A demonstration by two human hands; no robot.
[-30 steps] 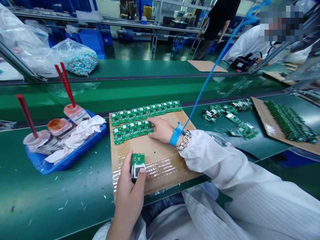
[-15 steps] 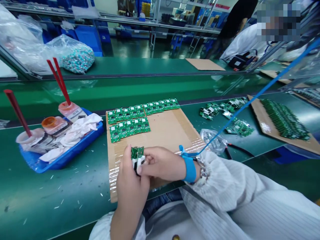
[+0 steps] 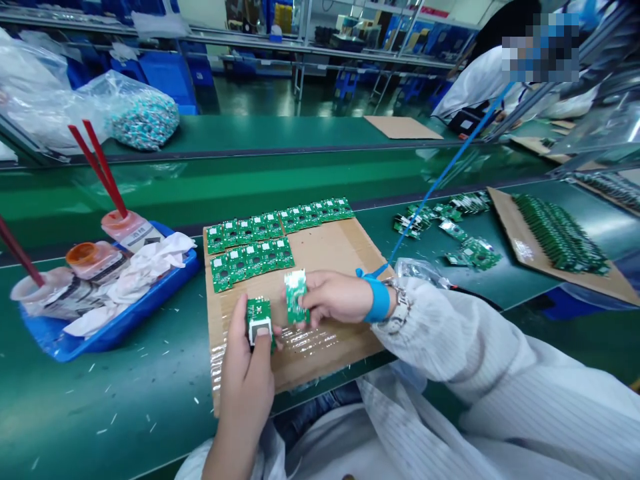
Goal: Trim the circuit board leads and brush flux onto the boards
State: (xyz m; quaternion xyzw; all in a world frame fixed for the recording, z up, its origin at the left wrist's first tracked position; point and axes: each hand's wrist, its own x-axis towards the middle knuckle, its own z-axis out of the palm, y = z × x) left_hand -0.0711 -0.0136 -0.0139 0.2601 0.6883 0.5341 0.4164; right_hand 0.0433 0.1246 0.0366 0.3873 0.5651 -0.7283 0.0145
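Left hand (image 3: 245,393): grips a green circuit board (image 3: 259,320) with a white part.
Right hand (image 3: 335,298): holds a second circuit board (image 3: 295,295), just beside the first.
Cardboard sheet (image 3: 330,250): beneath both hands, bearing two rows of boards (image 3: 250,243), on the green desk (image 3: 115,407).

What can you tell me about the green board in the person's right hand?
This small rectangular green circuit board carries tiny components and has a pale white patch at its far end. The bare right hand pinches it, holding it lengthwise just above a brown cardboard sheet. Whether it touches the cardboard cannot be told.
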